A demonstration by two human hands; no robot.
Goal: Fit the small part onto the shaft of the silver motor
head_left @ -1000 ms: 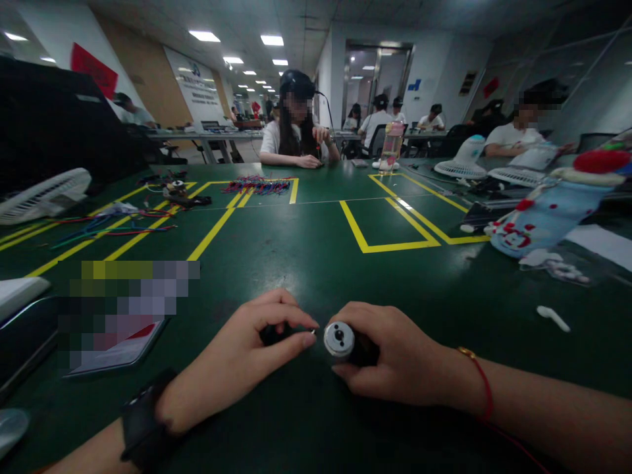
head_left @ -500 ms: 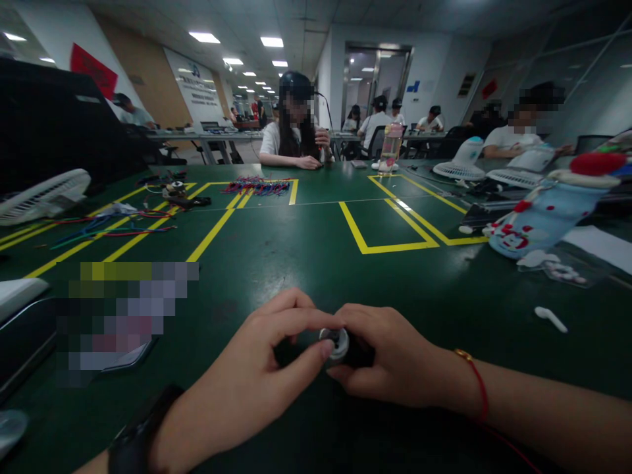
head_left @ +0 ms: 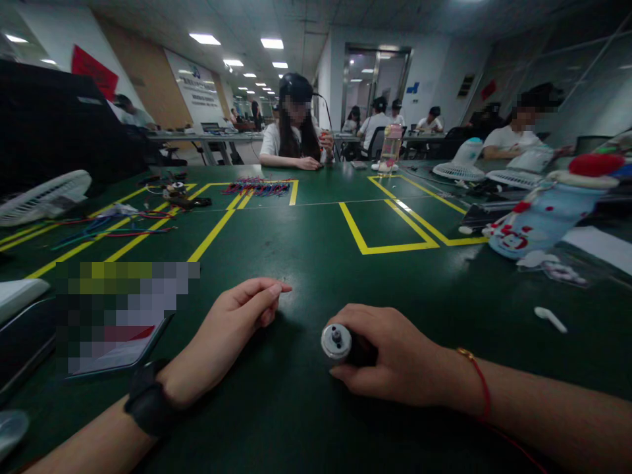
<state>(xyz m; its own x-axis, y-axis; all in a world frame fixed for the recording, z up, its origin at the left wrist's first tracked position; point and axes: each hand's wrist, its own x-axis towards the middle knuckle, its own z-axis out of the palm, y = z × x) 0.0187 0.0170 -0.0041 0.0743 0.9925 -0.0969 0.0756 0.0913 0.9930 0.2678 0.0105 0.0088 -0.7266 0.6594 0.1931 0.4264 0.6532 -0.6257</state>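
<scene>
Near my edge of the green surface point(head_left: 276, 237), a dark cylinder with a pale metal end point(head_left: 337, 347) sits in my right grip point(head_left: 395, 355), fingers wrapped over its far side and thumb along the near side. Its metal end tips up and toward me, showing small dark holes and a little central stub; the body runs off toward three o'clock into my palm, and I cannot tell whether its underside touches the surface.

I expect it to feel dense for its size, stiff and hard-walled, perhaps slick around the bare metal. The dark body looks the best place to hold; the stub and holes seem the delicate part, so I would keep my fingers off that face.

At ten o'clock from the cylinder, well apart from it, is my left grip point(head_left: 241, 316), thumb pressed to the index finger and the others curled; I cannot tell whether anything tiny is pinched there. Behind it at eight o'clock is my black watch point(head_left: 153, 398).

Farther out, a flat, partly blurred item point(head_left: 121, 345) lies at nine o'clock, and a tangle of red and blue wires point(head_left: 259, 186) at eleven. Toward two o'clock stands a light-blue bottle point(head_left: 528, 220), with a small white earbud point(head_left: 550, 319) nearer three.
</scene>
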